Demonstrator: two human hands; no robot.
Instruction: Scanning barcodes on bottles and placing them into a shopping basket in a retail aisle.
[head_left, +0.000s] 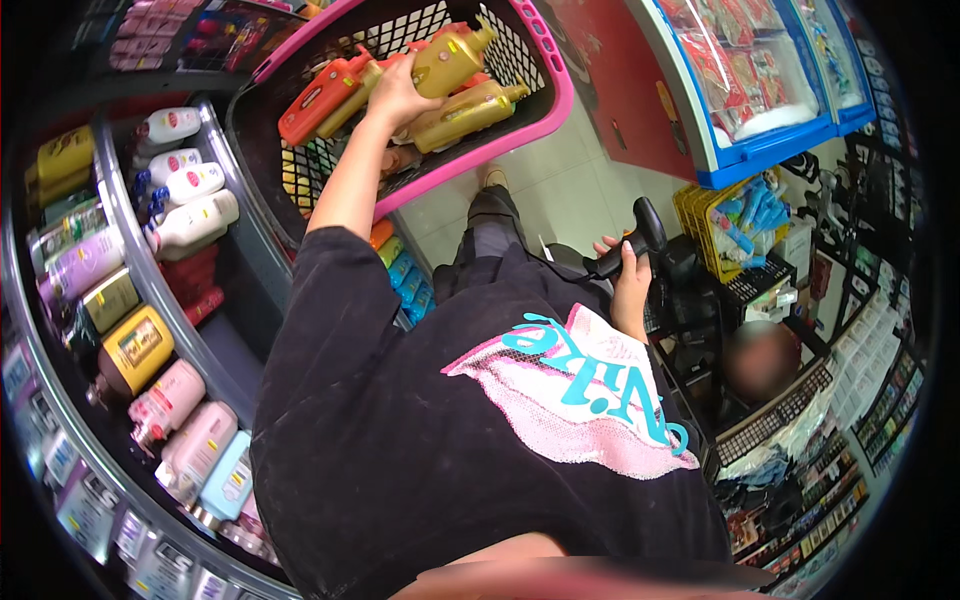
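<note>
At the top of the view, my left hand (399, 96) grips the base end of a gold pump bottle (452, 58) inside a black basket with a pink rim (480, 166). A second gold pump bottle (466, 116) lies just below it. To the left of my hand is a red pump bottle (319, 103), tilted against other bottles. My right hand (631, 281), low at my right side, is closed around the handle of a black handheld barcode scanner (637, 238). A dark cable runs from the scanner towards my legs.
Shelves on the left carry white lotion bottles (196, 217), a yellow-and-brown bottle (135, 349) and pink bottles (199, 454). A blue-framed chest freezer (780, 154) stands at upper right. Below it sits a yellow crate (694, 232). Another person (761, 360) is at the right.
</note>
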